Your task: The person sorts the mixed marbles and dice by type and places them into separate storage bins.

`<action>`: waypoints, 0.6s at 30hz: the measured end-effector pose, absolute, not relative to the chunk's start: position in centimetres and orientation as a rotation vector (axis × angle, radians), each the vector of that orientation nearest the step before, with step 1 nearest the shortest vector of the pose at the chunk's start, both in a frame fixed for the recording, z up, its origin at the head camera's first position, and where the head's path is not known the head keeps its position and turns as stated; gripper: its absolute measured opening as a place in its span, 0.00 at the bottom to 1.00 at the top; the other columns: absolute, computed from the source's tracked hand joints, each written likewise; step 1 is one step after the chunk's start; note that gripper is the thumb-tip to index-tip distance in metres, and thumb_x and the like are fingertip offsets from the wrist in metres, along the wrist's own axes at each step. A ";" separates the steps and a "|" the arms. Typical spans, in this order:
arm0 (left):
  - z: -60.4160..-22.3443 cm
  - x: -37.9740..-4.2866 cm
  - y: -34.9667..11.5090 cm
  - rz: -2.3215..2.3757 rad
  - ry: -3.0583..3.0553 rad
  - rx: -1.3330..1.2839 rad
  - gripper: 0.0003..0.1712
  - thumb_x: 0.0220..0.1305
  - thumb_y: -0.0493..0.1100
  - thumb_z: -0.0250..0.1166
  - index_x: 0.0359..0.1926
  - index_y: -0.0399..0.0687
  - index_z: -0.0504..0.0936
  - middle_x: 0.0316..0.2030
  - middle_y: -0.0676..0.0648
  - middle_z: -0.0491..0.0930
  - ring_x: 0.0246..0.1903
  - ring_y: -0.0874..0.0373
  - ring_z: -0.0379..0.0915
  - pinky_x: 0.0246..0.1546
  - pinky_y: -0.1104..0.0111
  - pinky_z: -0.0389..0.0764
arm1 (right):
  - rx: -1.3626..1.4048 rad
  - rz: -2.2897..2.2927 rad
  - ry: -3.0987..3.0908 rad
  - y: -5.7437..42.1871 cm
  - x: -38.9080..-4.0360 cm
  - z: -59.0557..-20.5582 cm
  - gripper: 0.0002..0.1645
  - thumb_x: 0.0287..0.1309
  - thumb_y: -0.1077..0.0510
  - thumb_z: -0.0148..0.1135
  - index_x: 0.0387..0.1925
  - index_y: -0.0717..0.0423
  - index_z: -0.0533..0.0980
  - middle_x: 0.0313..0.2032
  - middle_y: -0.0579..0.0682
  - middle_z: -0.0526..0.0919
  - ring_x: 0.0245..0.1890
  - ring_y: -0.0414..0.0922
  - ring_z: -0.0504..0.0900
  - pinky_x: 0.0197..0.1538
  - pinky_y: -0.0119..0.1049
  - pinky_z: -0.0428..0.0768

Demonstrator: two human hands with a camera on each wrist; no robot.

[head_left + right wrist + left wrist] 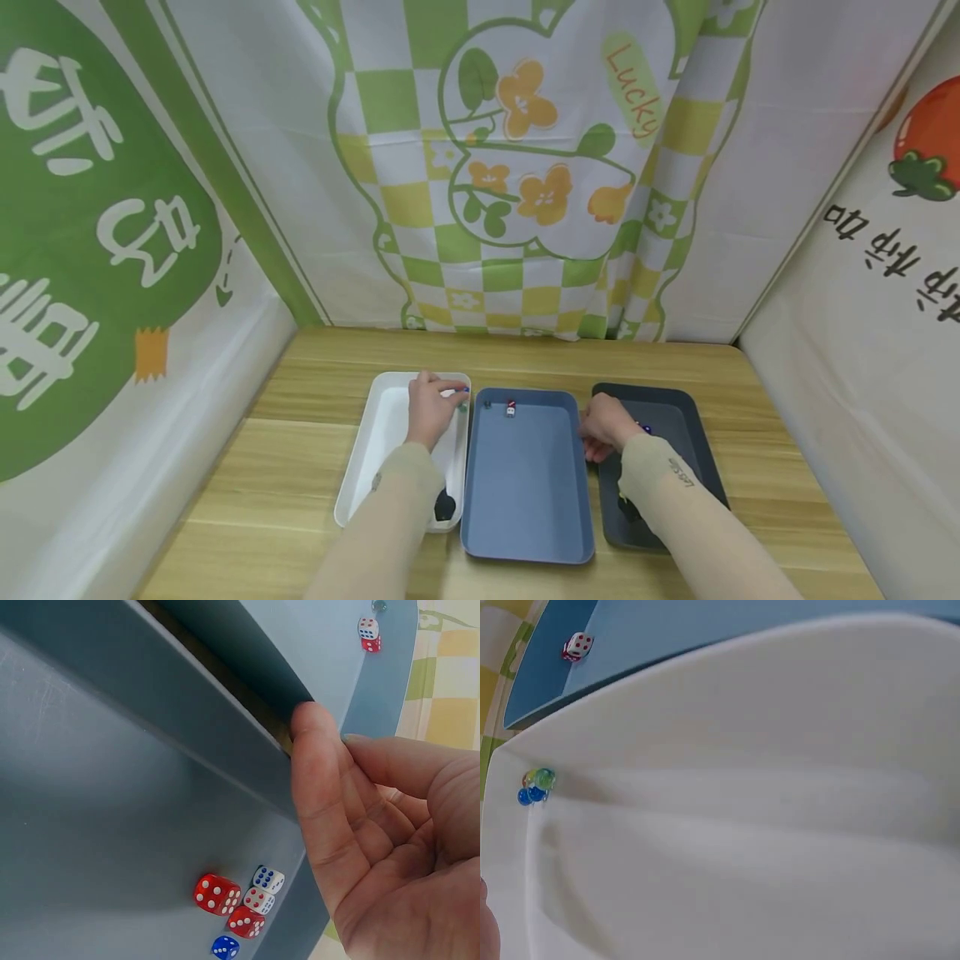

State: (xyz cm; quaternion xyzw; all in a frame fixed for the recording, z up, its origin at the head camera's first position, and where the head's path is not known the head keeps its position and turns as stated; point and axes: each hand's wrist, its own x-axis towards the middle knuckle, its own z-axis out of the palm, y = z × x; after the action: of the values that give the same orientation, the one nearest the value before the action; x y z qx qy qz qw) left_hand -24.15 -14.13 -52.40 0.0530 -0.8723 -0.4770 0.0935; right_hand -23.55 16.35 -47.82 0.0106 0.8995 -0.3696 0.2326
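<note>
In the head view my left hand (431, 408) reaches over the far right corner of the white tray (358, 475), thumb and forefinger extended towards a small cluster of glass marbles (538, 784). Only a sliver of that hand shows at the left wrist view's edge, apart from the marbles. My right hand (390, 817) is at the far right part of the blue tray (528, 500), its thumb and forefinger pinching the rim. Beneath it, the dark grey tray (112, 802) holds red dice (217, 894), white dice (268, 879) and a blue die (225, 947).
Inside the blue tray's far end lie a red and a white die (511, 408) and a clear marble (487, 405). A black object (444, 506) sits at the white tray's near end; another dark object (628, 507) is partly behind my right sleeve. A patterned curtain (525, 292) hangs behind the wooden table (285, 492).
</note>
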 end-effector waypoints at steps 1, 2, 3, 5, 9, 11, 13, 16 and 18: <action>-52.5 -24.2 -14.2 -1.416 -2.586 0.163 0.08 0.62 0.41 0.74 0.42 0.45 0.92 0.43 0.43 0.71 0.48 0.47 0.61 0.49 0.55 0.71 | 0.029 -1.015 2.471 16.4 -23.6 -47.8 0.12 0.64 0.70 0.60 0.24 0.70 0.79 0.16 0.58 0.82 0.13 0.44 0.81 0.21 0.39 0.83; -52.6 -24.3 -14.4 -1.417 -2.582 0.166 0.08 0.61 0.41 0.75 0.42 0.45 0.92 0.43 0.43 0.71 0.48 0.47 0.61 0.49 0.55 0.71 | 0.029 -1.014 2.471 16.4 -23.6 -47.8 0.12 0.64 0.70 0.60 0.24 0.70 0.79 0.16 0.58 0.82 0.13 0.44 0.81 0.22 0.39 0.83; -52.6 -24.3 -14.5 -1.418 -2.578 0.170 0.08 0.61 0.41 0.75 0.42 0.45 0.92 0.43 0.43 0.71 0.48 0.47 0.61 0.48 0.55 0.71 | 0.030 -1.014 2.470 16.4 -23.6 -47.8 0.12 0.64 0.70 0.60 0.24 0.70 0.79 0.16 0.58 0.82 0.13 0.45 0.81 0.22 0.39 0.83; -52.7 -24.3 -14.7 -1.434 -2.569 0.181 0.08 0.61 0.40 0.75 0.41 0.45 0.92 0.43 0.43 0.71 0.48 0.47 0.61 0.48 0.56 0.71 | 0.032 -1.012 2.468 16.3 -23.6 -47.8 0.11 0.64 0.70 0.60 0.25 0.70 0.79 0.16 0.58 0.82 0.13 0.45 0.81 0.22 0.39 0.83; -52.9 -24.3 -15.1 -1.439 -2.560 0.188 0.08 0.60 0.40 0.75 0.41 0.44 0.92 0.41 0.44 0.71 0.47 0.47 0.61 0.46 0.57 0.70 | 0.038 -1.011 2.465 16.3 -23.5 -47.8 0.11 0.64 0.70 0.59 0.25 0.70 0.79 0.16 0.58 0.82 0.13 0.45 0.81 0.22 0.39 0.83; -53.0 -24.3 -15.3 -1.431 -2.561 0.188 0.08 0.61 0.40 0.75 0.41 0.43 0.92 0.41 0.43 0.71 0.46 0.46 0.61 0.46 0.57 0.70 | 0.043 -1.013 2.462 16.3 -23.5 -47.7 0.11 0.65 0.70 0.59 0.25 0.70 0.79 0.16 0.58 0.82 0.13 0.45 0.81 0.21 0.39 0.83; -53.1 -24.4 -15.5 -1.413 -2.567 0.192 0.08 0.61 0.40 0.74 0.41 0.43 0.92 0.40 0.44 0.70 0.46 0.46 0.61 0.45 0.57 0.70 | 0.044 -1.013 2.460 16.3 -23.5 -47.7 0.11 0.65 0.70 0.60 0.25 0.70 0.79 0.16 0.58 0.82 0.13 0.45 0.81 0.21 0.39 0.83; -53.2 -24.3 -15.7 -1.394 -2.569 0.202 0.08 0.60 0.39 0.75 0.41 0.43 0.92 0.39 0.44 0.71 0.46 0.47 0.62 0.45 0.57 0.69 | 0.046 -1.012 2.456 16.3 -23.5 -47.6 0.12 0.65 0.70 0.60 0.24 0.70 0.79 0.17 0.58 0.82 0.13 0.45 0.82 0.21 0.39 0.83; -53.2 -24.2 -15.8 -1.379 -2.570 0.206 0.09 0.60 0.39 0.75 0.41 0.43 0.92 0.38 0.44 0.71 0.46 0.46 0.62 0.46 0.57 0.70 | 0.044 -1.013 2.455 16.3 -23.5 -47.6 0.12 0.64 0.70 0.60 0.24 0.70 0.78 0.17 0.58 0.82 0.13 0.45 0.82 0.22 0.39 0.83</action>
State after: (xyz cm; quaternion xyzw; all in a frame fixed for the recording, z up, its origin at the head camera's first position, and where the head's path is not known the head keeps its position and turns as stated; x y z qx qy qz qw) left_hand -24.16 -15.83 -53.17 0.0699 -0.8738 -0.4688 0.1085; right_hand -23.45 16.29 -47.58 0.0160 0.8971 -0.3703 0.2405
